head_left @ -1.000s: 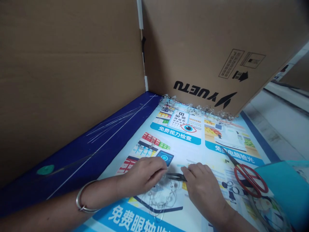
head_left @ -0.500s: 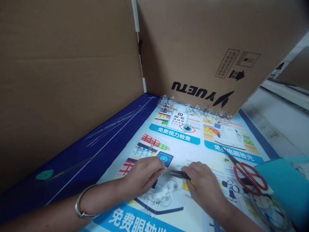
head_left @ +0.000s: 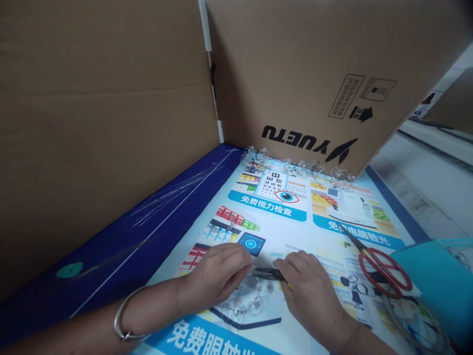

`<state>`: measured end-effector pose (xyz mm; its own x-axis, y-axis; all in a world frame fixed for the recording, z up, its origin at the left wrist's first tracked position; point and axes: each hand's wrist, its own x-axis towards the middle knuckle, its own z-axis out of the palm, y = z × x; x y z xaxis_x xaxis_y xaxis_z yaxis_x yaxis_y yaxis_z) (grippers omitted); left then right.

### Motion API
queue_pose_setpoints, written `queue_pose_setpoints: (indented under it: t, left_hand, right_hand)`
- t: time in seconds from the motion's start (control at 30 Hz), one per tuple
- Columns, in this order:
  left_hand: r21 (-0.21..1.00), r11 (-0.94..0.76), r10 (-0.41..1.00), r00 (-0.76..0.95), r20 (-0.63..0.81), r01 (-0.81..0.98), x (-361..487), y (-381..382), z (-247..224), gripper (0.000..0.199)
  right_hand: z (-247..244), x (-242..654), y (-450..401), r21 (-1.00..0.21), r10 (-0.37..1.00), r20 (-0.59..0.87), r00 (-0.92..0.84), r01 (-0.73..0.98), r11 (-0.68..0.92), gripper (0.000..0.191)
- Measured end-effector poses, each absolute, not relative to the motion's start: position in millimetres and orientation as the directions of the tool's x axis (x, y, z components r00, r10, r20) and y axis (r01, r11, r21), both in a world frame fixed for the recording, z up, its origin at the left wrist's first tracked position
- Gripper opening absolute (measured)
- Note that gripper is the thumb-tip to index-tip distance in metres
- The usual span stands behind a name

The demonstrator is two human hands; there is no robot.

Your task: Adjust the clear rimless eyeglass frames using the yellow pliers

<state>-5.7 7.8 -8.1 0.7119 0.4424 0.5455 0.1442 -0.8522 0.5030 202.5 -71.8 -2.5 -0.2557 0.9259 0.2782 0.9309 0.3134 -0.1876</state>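
My right hand is wrapped round a pair of dark-jawed pliers, whose tips point left. Against those tips is my left hand, wearing a bangle at the wrist, its fingers pinched. From between the pinched fingers and the pliers hangs a beaded wire strand with clear beads and thin loops, partly lying on the printed sheet. The exact bit of wire at the plier tips is too small to make out.
Red-handled scissors lie at the right, beside a coil of clear line and a turquoise folder. Loose wire lengths and a green piece lie left. Beaded bundles line the cardboard wall.
The pliers have tilted a little and shifted slightly down and left, with my right hand following. My left hand keeps its pinch in nearly the same place.
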Motion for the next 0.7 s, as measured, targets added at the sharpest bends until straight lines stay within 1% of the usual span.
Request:
queue_pose_setpoints:
  t: [0.37, 0.7]
  left_hand:
    - [0.488, -0.869, 0.401, 0.699, 0.592, 0.084, -4.3, 8.1, -9.0, 0.013]
    - [0.478, -0.875, 0.387, 0.693, 0.608, 0.069, -4.5, 5.9, -7.9, 0.014]
  right_hand:
    - [-0.5, 199.8, -74.6, -0.160, 0.925, 0.298, -0.234, 0.944, 0.290, 0.028]
    - [1.5, 199.5, -74.0, -0.174, 0.938, 0.259, -0.232, 0.944, 0.282, 0.023]
